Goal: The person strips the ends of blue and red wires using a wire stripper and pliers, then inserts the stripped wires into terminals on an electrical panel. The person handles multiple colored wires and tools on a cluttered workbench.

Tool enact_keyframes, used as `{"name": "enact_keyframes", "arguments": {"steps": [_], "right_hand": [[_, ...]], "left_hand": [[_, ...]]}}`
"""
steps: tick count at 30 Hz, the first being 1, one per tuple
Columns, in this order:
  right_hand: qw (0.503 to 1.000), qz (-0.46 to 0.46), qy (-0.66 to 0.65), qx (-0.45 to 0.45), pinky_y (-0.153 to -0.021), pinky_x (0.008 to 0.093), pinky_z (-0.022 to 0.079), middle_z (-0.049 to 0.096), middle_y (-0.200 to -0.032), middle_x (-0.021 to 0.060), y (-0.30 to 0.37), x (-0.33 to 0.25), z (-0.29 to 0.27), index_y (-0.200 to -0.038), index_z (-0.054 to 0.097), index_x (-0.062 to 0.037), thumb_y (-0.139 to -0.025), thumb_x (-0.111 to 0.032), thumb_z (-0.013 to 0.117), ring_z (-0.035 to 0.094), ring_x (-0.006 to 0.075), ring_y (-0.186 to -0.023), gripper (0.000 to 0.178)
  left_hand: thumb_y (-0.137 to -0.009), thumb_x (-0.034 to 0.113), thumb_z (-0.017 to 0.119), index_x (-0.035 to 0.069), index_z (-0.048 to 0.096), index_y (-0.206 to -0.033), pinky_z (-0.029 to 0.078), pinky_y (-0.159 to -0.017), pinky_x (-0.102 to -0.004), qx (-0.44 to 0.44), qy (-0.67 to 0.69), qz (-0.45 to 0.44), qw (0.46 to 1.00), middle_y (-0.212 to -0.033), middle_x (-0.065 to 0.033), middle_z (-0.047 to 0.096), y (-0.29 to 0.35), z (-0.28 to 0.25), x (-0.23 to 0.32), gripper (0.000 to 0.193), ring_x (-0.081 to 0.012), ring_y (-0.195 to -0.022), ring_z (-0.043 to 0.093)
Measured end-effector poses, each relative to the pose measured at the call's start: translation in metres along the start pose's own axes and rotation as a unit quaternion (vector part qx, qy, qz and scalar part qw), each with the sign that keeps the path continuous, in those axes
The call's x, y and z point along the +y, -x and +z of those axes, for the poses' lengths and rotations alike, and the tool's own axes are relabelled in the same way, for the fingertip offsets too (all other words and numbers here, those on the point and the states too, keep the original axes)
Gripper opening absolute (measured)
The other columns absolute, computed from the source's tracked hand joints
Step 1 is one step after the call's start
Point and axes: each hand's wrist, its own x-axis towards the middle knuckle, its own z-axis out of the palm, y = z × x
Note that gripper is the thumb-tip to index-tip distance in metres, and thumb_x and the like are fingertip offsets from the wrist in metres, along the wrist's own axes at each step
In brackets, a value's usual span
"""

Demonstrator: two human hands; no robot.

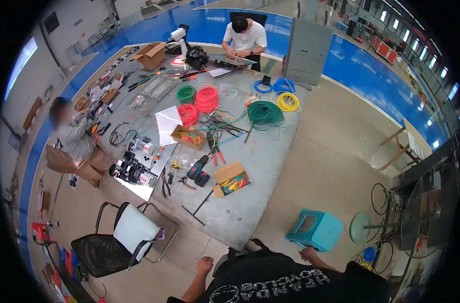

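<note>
My left hand [205, 265] hangs by my side, short of the table's near edge, with its fingers curled in and nothing seen in them. My right hand [308, 254] is low on the other side, its fingers loosely closed. It overlaps the near edge of a teal plastic stool [327, 231] in the picture; whether it touches the stool I cannot tell. On the grey worktable [240, 214] ahead lie a cordless drill [197, 171], a T-shaped metal bar [198, 208], a red-handled crimping tool [215, 149] and an open cardboard box [232, 179] of coloured pieces.
Coils of green cable [265, 115], red wire [206, 99] and yellow wire [288, 102] lie farther back. One person [245, 38] works at the far side, another [76, 134] at the left. A chair [121, 237] stands left, a fan [417, 219] right.
</note>
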Motion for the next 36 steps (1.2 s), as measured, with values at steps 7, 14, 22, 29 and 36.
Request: {"name": "enact_keyframes", "arguments": {"steps": [7,14,22,29,36], "right_hand": [[0.988,-0.122,-0.017,0.097,-0.075,0.0395,0.057,0.075,-0.089,0.0148,-0.066,-0.254,-0.128,-0.098,0.074,-0.0052,-0.090,-0.037,0.069,0.072,0.0249,-0.080,0.034],[0.976,-0.200,0.026,0.085,-0.080,0.0415,0.054,0.074,-0.098,0.0162,-0.170,-0.368,-0.242,-0.108,0.074,-0.0056,-0.091,-0.036,0.067,0.071,0.0281,-0.089,0.036],[0.869,-0.435,-0.019,0.234,-0.075,0.0436,0.054,0.071,-0.094,0.0169,-0.441,-0.629,-0.415,-0.101,0.073,-0.0039,-0.086,-0.027,0.070,0.069,0.0355,-0.086,0.028],[0.903,-0.302,0.092,0.293,-0.100,0.0436,0.050,0.066,-0.124,0.0191,-0.630,-0.777,-0.532,-0.122,0.066,-0.0059,-0.082,-0.035,0.072,0.061,0.0362,-0.116,0.050],[0.908,-0.276,0.131,0.285,-0.103,0.0473,0.048,0.064,-0.127,0.0175,-0.723,-0.825,-0.567,-0.120,0.065,-0.0059,-0.082,-0.029,0.069,0.055,0.0350,-0.125,0.045]], "left_hand": [[-0.088,0.030,0.067,0.004,0.075,-0.106,0.057,-0.080,-0.0430,0.053,-0.022,0.043,0.997,-0.096,-0.0197,0.075,-0.005,0.017,0.052,0.033,-0.0332,-0.089,0.073],[-0.091,0.023,0.063,0.000,0.069,-0.079,0.050,-0.062,-0.0417,0.092,0.094,-0.050,0.990,-0.072,-0.0129,0.068,0.021,0.043,0.024,0.027,-0.0243,-0.062,0.064],[-0.085,0.020,0.064,0.003,0.065,-0.076,0.045,-0.060,-0.0427,0.080,0.079,-0.187,0.976,-0.069,-0.0119,0.062,0.037,0.172,0.210,0.020,-0.0219,-0.063,0.056],[-0.086,0.023,0.064,0.003,0.065,-0.083,0.046,-0.066,-0.0432,0.029,0.092,-0.220,0.971,-0.077,-0.0135,0.063,-0.010,0.221,0.376,0.020,-0.0243,-0.070,0.057],[-0.087,0.026,0.063,0.004,0.065,-0.090,0.046,-0.072,-0.0437,0.008,0.082,-0.244,0.966,-0.085,-0.0152,0.063,-0.053,0.228,0.458,0.022,-0.0266,-0.077,0.058]]}}
